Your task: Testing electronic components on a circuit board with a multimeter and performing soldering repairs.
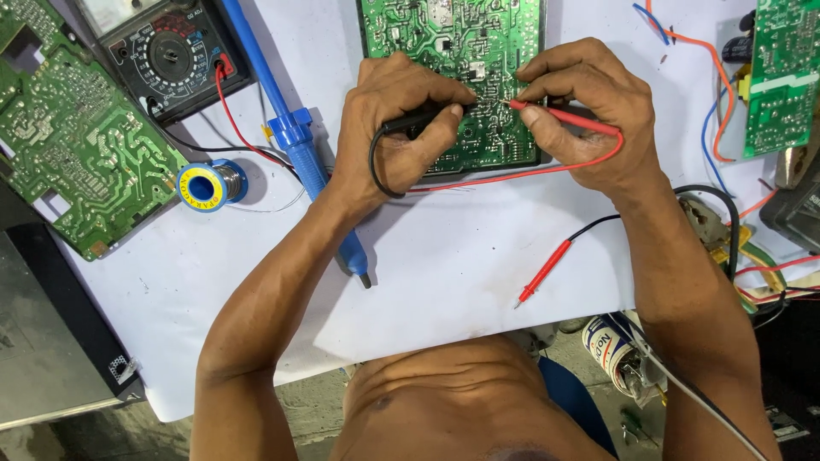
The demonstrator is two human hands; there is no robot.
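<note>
My left hand (397, 128) pinches a black test probe (418, 119) whose tip rests on a green circuit board (453, 43) lying solder side up on the white table sheet (461, 256). Across from it, my right hand (589, 111) grips a red test probe (564, 117), its metal tip touching the same board close to the black one. A red lead (512, 174) loops under my right hand. Both leads run to an analog multimeter (171, 55) at the upper left.
A blue desoldering pump (295, 137) lies diagonally left of my left arm. A solder spool (205, 184) sits beside it. Other green boards lie at far left (73, 137) and upper right (777, 77). A spare red probe (542, 271) lies near the front edge.
</note>
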